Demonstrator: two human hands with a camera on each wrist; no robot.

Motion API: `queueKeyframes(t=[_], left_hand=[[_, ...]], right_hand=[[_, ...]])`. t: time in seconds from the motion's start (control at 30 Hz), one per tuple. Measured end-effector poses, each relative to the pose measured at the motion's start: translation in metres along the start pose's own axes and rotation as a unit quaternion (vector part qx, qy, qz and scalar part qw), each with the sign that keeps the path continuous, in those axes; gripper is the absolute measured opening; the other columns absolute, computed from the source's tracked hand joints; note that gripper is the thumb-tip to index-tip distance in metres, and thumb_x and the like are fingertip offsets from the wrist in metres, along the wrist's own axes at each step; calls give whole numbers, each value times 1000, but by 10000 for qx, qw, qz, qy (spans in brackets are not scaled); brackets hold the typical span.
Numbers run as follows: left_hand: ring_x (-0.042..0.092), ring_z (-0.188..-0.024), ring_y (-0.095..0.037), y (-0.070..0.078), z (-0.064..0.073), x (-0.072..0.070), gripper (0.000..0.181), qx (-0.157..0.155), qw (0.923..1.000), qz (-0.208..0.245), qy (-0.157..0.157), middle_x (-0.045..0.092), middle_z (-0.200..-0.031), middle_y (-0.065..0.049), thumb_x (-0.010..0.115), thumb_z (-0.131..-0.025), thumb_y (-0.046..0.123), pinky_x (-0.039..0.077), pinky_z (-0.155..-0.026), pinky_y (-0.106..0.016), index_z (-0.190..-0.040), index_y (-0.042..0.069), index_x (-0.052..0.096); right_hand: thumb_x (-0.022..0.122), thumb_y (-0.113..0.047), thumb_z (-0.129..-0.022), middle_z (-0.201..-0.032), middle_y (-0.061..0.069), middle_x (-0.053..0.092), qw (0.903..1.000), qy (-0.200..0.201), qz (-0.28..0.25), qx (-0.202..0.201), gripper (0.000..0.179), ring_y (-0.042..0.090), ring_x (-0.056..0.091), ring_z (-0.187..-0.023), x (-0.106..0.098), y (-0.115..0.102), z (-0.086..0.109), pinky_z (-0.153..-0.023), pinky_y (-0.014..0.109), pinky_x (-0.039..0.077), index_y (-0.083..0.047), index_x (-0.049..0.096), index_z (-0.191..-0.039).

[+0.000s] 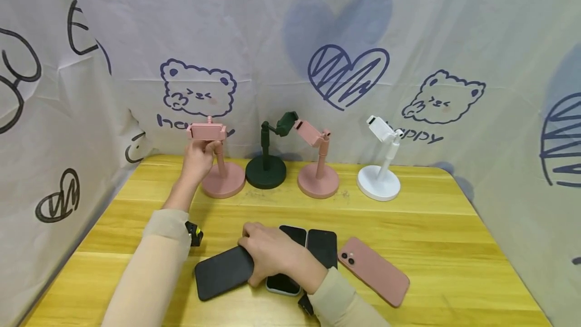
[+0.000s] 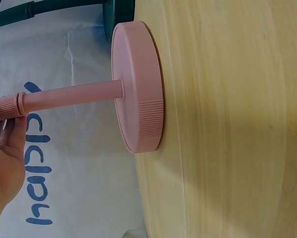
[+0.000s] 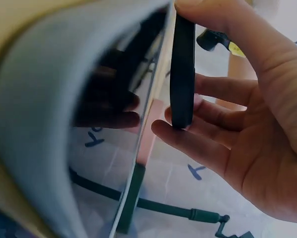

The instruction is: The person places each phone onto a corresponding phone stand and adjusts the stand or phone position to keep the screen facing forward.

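Observation:
At the far left of the table stands a pink phone stand (image 1: pixel 223 185) with a round base. My left hand (image 1: pixel 199 158) pinches its stem close under the pink clamp (image 1: pixel 207 131); in the left wrist view, fingers hold the ribbed collar (image 2: pixel 9 106). Near the front, my right hand (image 1: pixel 274 254) grips one end of a black phone (image 1: pixel 222 274), thumb on one edge and fingers on the opposite one. Seen in the right wrist view, that phone (image 3: pixel 182 74) is edge-on between thumb and fingers. Partly hidden beneath the right hand lies a light-rimmed phone (image 1: pixel 283 284).
Right of the held stand, a dark green stand (image 1: pixel 266 173), a second pink stand (image 1: pixel 318 181) and a white stand (image 1: pixel 379 184) line the back edge before a printed cloth. Another black phone (image 1: pixel 323 245) and a pink phone (image 1: pixel 376 274) lie right of the right hand.

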State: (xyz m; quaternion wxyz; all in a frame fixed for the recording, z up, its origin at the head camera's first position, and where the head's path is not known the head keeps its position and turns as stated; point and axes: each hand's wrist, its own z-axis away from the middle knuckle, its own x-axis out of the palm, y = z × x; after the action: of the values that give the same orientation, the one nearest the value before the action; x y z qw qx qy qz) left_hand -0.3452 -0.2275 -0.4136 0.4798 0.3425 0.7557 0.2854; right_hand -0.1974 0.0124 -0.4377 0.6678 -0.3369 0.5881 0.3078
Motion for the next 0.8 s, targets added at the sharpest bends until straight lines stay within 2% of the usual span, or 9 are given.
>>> queueKeyframes(t=[0.1, 0.17, 0.3, 0.4, 0.5, 0.63, 0.8], left_hand=[[55, -132, -47, 1, 1, 0, 63, -95, 9999, 55, -44, 53, -147, -27, 51, -108, 19, 45, -111, -60, -166, 18, 27], [56, -131, -47, 2, 1, -1, 61, -144, 9998, 104, -44, 54, -145, -29, 51, -108, 19, 46, -110, -59, -165, 15, 30], [57, -131, -45, 5, 1, 0, 55, -211, 9991, 300, -188, 56, -145, -28, 52, -108, 6, 48, -109, -56, -161, 9, 37], [57, -131, -45, 8, 1, 0, 57, -173, 9989, 335, -287, 55, -145, -29, 52, -106, -1, 49, -108, -55, -161, 8, 38], [54, -134, -47, 10, 2, 2, 68, -43, 9987, 412, -299, 51, -148, -30, 53, -104, -6, 48, -109, -57, -165, 12, 29], [46, -142, -45, 11, 10, 5, 78, 43, 9988, 479, 51, 42, -157, -25, 60, -99, -8, 40, -116, -58, -166, 17, 29], [42, -143, -42, 15, 31, 7, 69, -413, 9961, 396, 677, 38, -154, -24, 61, -99, -2, 35, -120, -53, -161, 5, 30]], right_hand=[[95, -43, -68, -113, -2, 55, 9998, 39, -175, 62, 63, 8, 53, -89, -5, 5, 3, -75, 20, 52, -17, 69, -120], [95, -40, -69, -115, 0, 54, 9993, 62, -355, 126, 66, 9, 55, -88, -9, 9, 5, -77, 20, 52, -15, 68, -123], [94, -38, -70, -119, 3, 52, 9972, 139, -680, 277, 71, 10, 57, -86, -17, 21, 13, -79, 19, 53, -12, 65, -130], [94, -38, -71, -123, 5, 51, 9952, 244, -863, 402, 74, 12, 58, -86, -21, 31, 18, -80, 21, 53, -11, 64, -133], [93, -40, -73, -126, 8, 51, 9936, 384, -923, 534, 77, 16, 59, -86, -23, 42, 23, -82, 24, 55, -8, 63, -135], [93, -43, -73, -129, 11, 52, 9904, 607, -1007, 726, 82, 21, 60, -86, -27, 53, 29, -83, 30, 57, -5, 63, -138], [94, -38, -71, -126, 11, 54, 9834, 1018, -1266, 813, 78, 23, 61, -96, -34, 66, 37, -91, 37, 57, -4, 65, -135]])
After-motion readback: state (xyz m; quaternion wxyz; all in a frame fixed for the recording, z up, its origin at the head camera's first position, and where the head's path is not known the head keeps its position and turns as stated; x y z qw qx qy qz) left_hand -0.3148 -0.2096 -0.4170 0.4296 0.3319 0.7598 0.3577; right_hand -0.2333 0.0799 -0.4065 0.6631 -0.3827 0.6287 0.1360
